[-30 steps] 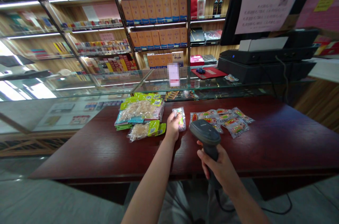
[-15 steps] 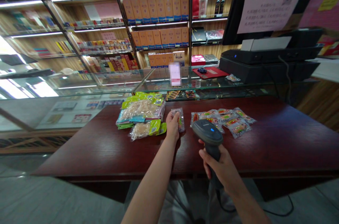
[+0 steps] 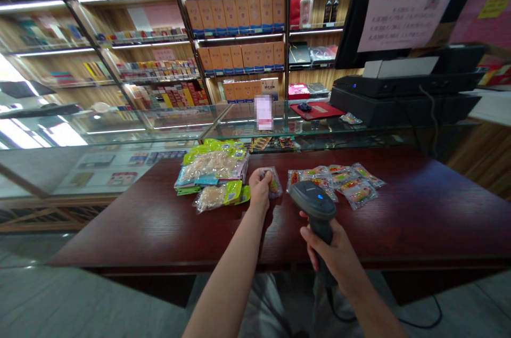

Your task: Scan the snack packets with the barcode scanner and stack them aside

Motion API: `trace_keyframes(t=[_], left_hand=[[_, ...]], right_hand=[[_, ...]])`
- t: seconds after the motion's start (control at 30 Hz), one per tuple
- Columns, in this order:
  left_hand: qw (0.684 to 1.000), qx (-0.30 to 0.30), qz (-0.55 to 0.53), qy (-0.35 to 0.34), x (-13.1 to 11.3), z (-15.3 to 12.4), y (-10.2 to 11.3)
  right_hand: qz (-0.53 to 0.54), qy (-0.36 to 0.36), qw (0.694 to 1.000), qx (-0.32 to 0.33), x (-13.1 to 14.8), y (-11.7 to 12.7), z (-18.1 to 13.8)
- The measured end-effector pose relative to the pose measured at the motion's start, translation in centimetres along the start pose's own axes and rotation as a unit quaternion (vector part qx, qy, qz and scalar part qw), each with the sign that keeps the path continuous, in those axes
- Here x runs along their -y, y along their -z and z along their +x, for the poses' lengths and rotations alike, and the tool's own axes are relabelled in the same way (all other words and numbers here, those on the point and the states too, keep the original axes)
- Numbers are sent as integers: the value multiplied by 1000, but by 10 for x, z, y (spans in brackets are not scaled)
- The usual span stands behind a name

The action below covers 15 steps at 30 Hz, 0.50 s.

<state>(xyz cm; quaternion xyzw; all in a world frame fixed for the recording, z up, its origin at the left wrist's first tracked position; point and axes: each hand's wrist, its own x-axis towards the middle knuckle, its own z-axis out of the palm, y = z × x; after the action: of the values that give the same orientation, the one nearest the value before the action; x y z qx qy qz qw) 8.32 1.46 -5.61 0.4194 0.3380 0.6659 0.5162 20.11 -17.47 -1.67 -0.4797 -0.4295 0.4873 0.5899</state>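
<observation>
Dark red wooden table [image 3: 399,226] carries all items. Left hand [image 3: 259,191] pinches a small clear snack packet [image 3: 275,181] at table centre. Right hand [image 3: 333,255] is closed around the handle of the black scanner [image 3: 313,200], whose head sits at 4 o'clock of the packet. Green-labelled bags [image 3: 213,170] lie at 9 o'clock of the packet, loose packets [image 3: 351,183] at 3 o'clock.

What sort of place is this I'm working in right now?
Probably a shop checkout: right hand grips a black handheld barcode scanner, left hand holds a small clear snack packet, and lit shelves of orange boxes stand behind.
</observation>
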Motion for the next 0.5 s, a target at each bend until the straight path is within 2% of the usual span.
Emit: trace_keyframes(t=[0.2, 0.37, 0.5], left_hand=[[999, 33, 18, 1, 0, -4, -6], [999, -17, 35, -24, -2, -4, -8], [999, -21, 44, -22, -1, -5, -9]], right_hand=[[-6, 0, 1000, 4, -2, 0, 1], [-2, -2, 1000, -2, -4, -1, 2], [0, -3, 1000, 4, -4, -3, 3]])
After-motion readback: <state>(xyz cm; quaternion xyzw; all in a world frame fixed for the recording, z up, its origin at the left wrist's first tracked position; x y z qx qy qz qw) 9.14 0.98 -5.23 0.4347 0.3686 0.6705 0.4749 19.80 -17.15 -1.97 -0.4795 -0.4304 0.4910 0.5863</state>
